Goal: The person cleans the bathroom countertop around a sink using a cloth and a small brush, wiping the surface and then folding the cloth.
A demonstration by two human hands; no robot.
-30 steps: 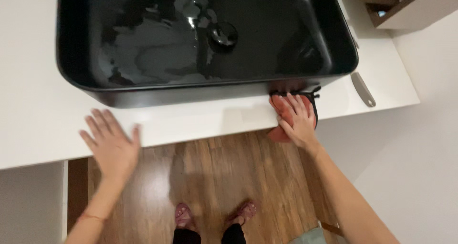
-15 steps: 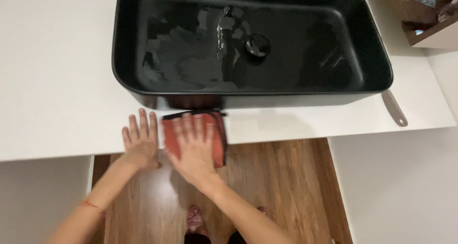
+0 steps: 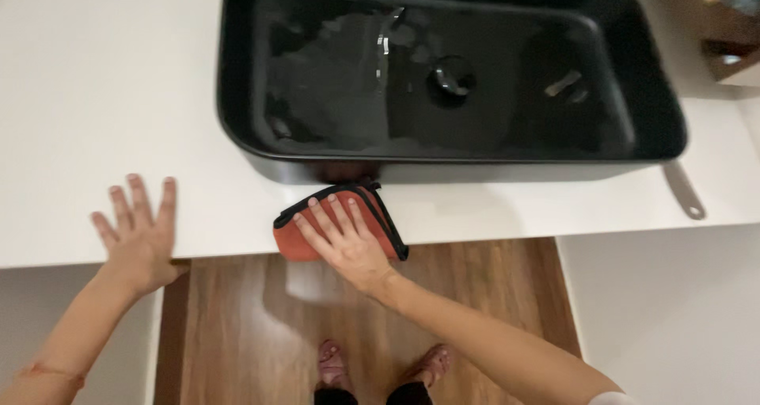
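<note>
White table (image 3: 95, 96) with a glossy black basin sink (image 3: 237, 128) sitting on top, wood floor (image 3: 237, 326) below the front edge. Right hand (image 3: 348, 243) is pressed flat, fingers spread, on an orange cloth with black trim (image 3: 297, 243) at the front edge just under the sink's front wall, partly hanging over. Left hand (image 3: 138, 235) rests open on the front edge, well apart, with lots of bare table toward the left side.

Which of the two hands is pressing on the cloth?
The right hand: it lies flat on the orange cloth at the countertop edge below the black sink. The left hand rests spread on bare countertop.
</note>
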